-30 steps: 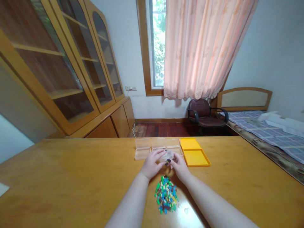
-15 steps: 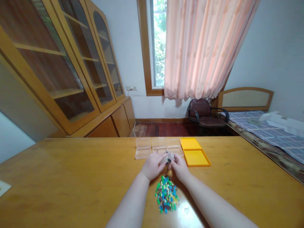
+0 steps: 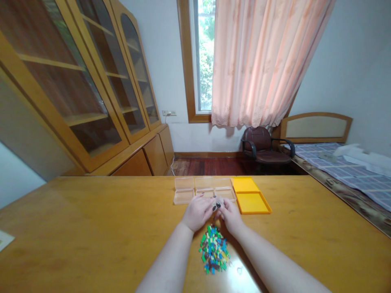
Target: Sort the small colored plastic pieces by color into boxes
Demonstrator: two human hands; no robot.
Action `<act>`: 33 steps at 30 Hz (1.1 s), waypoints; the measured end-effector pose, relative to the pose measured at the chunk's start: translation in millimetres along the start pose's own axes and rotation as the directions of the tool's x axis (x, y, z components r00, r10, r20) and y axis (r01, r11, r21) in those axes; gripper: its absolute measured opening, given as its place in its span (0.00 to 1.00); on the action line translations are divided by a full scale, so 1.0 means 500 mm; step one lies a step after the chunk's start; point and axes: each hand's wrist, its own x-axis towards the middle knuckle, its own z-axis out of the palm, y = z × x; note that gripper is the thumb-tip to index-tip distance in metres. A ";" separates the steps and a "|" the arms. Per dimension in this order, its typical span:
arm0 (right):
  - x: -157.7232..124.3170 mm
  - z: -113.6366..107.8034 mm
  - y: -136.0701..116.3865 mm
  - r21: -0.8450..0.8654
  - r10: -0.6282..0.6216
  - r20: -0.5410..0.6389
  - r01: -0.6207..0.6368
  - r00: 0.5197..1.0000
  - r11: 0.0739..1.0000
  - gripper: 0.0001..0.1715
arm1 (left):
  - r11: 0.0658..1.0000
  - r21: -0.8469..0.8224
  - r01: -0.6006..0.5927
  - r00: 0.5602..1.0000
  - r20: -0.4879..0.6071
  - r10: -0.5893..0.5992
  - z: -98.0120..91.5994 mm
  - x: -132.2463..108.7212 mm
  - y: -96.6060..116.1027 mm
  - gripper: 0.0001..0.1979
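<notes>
My left hand (image 3: 198, 212) and my right hand (image 3: 229, 213) meet just in front of a clear compartment box (image 3: 195, 189) on the wooden table (image 3: 91, 228). Both have their fingers curled and pinched together at the middle. What they hold is hidden by the fingers. A heap of small coloured bricks (image 3: 214, 250), green, blue, yellow and brown, lies on the table just below my hands, between my forearms. A yellow lid (image 3: 250, 196) lies open to the right of the clear box, near my right hand.
A glass-fronted wooden cabinet (image 3: 76, 89) lines the left wall. Beyond the table stand a dark office chair (image 3: 262, 148) and a bed (image 3: 345, 171) at the right. A window with a pink curtain (image 3: 259, 61) is behind. A white paper corner (image 3: 4, 239) lies at the table's left edge.
A small clear bag that showed between my fingers is now covered as both hands close together. The hands have hardly shifted.
</notes>
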 end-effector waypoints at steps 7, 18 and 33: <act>-0.003 0.001 -0.012 -0.086 0.021 -0.029 -0.024 0.999 0.996 0.18 | 0.997 -0.053 0.056 0.998 0.022 -0.055 0.000 0.003 0.006 0.14; -0.012 0.006 -0.029 -0.234 0.018 -0.068 -0.033 0.998 0.972 0.16 | 0.977 -0.079 0.196 0.978 0.093 -0.188 -0.006 0.004 0.015 0.14; -0.026 0.003 -0.031 -0.185 -0.032 0.377 0.110 0.925 0.977 0.25 | 0.408 -0.718 0.565 0.653 0.087 -0.752 0.005 0.007 -0.034 0.22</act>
